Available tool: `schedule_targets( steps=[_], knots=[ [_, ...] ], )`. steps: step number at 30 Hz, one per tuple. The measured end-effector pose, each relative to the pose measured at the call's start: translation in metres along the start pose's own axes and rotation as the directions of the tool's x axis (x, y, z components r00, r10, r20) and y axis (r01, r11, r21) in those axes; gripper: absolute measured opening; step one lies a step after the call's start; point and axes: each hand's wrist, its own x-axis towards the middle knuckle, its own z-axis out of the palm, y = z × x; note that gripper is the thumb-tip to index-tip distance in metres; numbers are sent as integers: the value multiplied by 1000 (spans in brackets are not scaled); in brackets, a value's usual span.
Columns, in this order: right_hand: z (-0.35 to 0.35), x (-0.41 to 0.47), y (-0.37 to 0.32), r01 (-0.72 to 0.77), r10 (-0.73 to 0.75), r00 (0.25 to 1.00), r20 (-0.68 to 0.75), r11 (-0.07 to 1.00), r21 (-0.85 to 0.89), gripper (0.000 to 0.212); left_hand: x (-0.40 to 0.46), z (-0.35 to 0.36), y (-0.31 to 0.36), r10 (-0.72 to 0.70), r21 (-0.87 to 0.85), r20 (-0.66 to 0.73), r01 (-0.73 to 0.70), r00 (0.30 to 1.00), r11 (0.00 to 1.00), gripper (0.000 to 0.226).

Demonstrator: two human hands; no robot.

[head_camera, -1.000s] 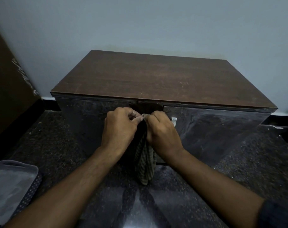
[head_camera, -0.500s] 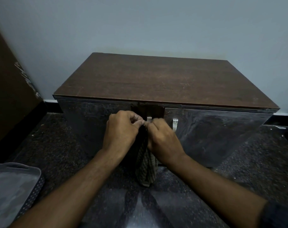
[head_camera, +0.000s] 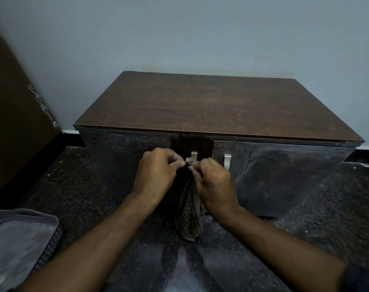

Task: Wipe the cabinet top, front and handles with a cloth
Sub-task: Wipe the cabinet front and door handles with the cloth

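A low cabinet (head_camera: 217, 110) with a brown wood-grain top fills the middle of the frame, its back against a pale grey-blue wall (head_camera: 179, 32). Its front (head_camera: 274, 171) is dark and glossy, and the door panels stand apart at the centre, leaving a narrow dark gap.

Both hands meet in front of that gap, just below the top's front edge. The left hand (head_camera: 156, 173), centre-left of the frame, is curled closed, its thumb and forefinger pinching the upper end of a striped cloth (head_camera: 190, 216). The right hand (head_camera: 215, 182), just beside it at centre-right, is likewise closed, its fingertips gripping the same bunched upper end. The cloth hangs straight down between the two wrists, in front of the cabinet front, with its lower end just above the floor (head_camera: 78, 186).

A pale metal handle (head_camera: 194, 154) shows directly above the bunched cloth, in the gap. A second handle (head_camera: 226, 161) sits on the right door, just right of the right hand.

The floor is dark, speckled and shiny. At the lower left of the frame lies a grey perforated plastic tray (head_camera: 21, 239). A brown panel (head_camera: 12, 123) runs along the left edge.
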Motion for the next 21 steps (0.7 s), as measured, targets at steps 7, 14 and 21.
schedule_targets(
  steps=[7,14,21],
  knots=[
    [6,-10,4,-129,128,984,122,992,-2,26,1,5,1,-16,69,33,13,999,997,6],
    [24,-2,-5,-613,600,787,145,787,73,32,-1,0,0,-23,81,31,21,999,996,4],
    [23,0,-10,-721,718,688,102,661,207,30,-2,-2,3,-33,72,40,30,999,997,4]
  ],
)
